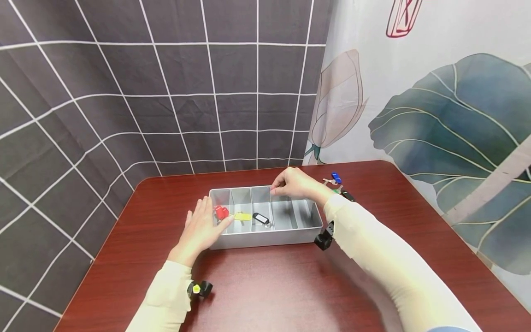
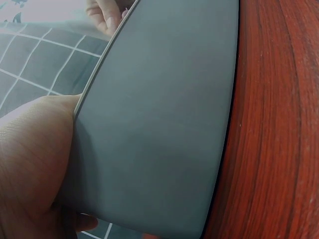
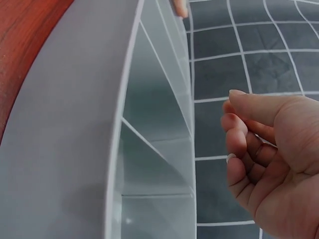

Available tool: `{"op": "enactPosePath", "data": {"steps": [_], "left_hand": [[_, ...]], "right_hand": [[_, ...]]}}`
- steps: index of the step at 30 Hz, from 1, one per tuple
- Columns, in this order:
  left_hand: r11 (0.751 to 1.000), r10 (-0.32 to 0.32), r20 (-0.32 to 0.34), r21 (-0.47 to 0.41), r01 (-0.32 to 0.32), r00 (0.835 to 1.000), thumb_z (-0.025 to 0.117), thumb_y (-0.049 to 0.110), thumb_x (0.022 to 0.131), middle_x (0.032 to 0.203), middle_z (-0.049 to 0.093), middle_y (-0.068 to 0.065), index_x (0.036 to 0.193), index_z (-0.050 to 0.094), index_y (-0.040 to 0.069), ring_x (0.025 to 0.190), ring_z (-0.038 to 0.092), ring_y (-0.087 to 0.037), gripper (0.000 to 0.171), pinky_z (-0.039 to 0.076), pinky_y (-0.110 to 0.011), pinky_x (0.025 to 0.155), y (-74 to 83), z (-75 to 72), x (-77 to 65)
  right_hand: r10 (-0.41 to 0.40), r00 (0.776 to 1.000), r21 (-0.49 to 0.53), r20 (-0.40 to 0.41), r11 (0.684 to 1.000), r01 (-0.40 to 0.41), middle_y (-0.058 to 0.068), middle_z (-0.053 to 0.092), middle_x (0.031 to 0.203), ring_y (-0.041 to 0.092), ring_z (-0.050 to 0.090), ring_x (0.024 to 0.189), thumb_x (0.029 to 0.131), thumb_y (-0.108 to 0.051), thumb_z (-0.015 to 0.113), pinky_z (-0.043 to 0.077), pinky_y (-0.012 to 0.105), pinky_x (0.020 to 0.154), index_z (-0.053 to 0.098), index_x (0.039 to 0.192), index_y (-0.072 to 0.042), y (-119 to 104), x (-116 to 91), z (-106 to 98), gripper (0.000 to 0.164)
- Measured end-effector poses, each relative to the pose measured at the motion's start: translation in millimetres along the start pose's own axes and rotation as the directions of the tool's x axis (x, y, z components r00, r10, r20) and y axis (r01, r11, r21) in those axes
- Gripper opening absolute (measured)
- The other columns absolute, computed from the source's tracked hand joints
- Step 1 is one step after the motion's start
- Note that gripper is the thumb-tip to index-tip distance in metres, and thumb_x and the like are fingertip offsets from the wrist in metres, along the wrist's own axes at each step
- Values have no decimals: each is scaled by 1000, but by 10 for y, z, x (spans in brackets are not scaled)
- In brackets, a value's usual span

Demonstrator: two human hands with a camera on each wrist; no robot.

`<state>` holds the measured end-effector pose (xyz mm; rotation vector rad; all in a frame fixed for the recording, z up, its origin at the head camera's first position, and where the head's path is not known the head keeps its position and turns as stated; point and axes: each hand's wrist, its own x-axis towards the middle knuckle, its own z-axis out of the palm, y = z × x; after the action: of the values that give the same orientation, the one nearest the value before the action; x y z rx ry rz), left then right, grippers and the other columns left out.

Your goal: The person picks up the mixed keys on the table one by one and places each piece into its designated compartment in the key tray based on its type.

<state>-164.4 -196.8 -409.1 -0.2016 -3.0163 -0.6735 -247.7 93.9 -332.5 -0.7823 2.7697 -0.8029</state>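
Observation:
A grey divided tray [image 1: 265, 237] stands on the table. My left hand [image 1: 202, 226] rests along its left end, fingers extended and thumb reaching over the front rim. Red key tags [image 1: 221, 212] lie in the leftmost compartment beside that hand. A yellow key tag [image 1: 242, 216] is in the second compartment, near the thumb tip. In the third lies a black key tag [image 1: 261, 218] with a white label and a ring. My right hand [image 1: 296, 184] hovers over the tray's back edge, fingers loosely curled; in the right wrist view nothing shows between thumb and fingers.
Behind my right forearm, at the tray's back right, lie a blue key tag [image 1: 336, 177], keys [image 1: 330, 181] and another black tag [image 1: 347, 196]. The reddish wooden table [image 1: 257, 286] ends at a dark checked curtain [image 1: 232, 115] and a flower-patterned one [image 1: 352, 138].

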Motion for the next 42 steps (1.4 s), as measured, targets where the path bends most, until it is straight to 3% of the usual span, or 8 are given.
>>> {"op": "enactPosePath", "data": {"steps": [7,13,22,31,42], "left_hand": [[1000,13,5,1,-13,1000,49,68,87,157,16,-23,151,17,-5,144,11,-40,102,10,-63,111,25,-11,21],[1000,16,8,10,-16,1000,51,64,88,157,15,-24,151,16,-5,144,11,-41,100,10,-63,111,47,-36,42],[1000,9,14,7,-9,1000,49,68,87,157,15,-24,151,15,-5,144,10,-40,103,9,-63,111,36,-29,29],[1000,12,4,13,-12,1000,49,67,87,156,16,-25,151,15,-6,144,12,-42,103,10,-64,110,-1,-51,40],[1000,1,9,13,-1,1000,48,70,85,156,16,-24,151,16,-4,144,11,-41,104,7,-65,110,6,-46,2]], "right_hand": [[32,997,80,-67,996,-27,-4,73,89,13,64,83,88,-25,71,52,32,71,77,98,-11,203,-175,-167,18],[103,983,131,-149,988,-84,-3,72,95,16,62,89,88,-28,71,50,34,75,77,98,-15,444,-383,-280,18],[193,966,165,-173,972,-165,1,71,101,20,58,88,89,-35,69,48,33,72,75,106,-14,793,-693,-391,28],[279,936,267,-213,938,-219,13,68,110,25,56,88,89,-32,70,50,31,70,69,117,-5,1190,-950,-333,39],[388,878,355,-281,892,-281,18,63,116,27,53,94,90,-38,67,53,35,72,62,125,-3,1638,-1248,-175,50]]}}
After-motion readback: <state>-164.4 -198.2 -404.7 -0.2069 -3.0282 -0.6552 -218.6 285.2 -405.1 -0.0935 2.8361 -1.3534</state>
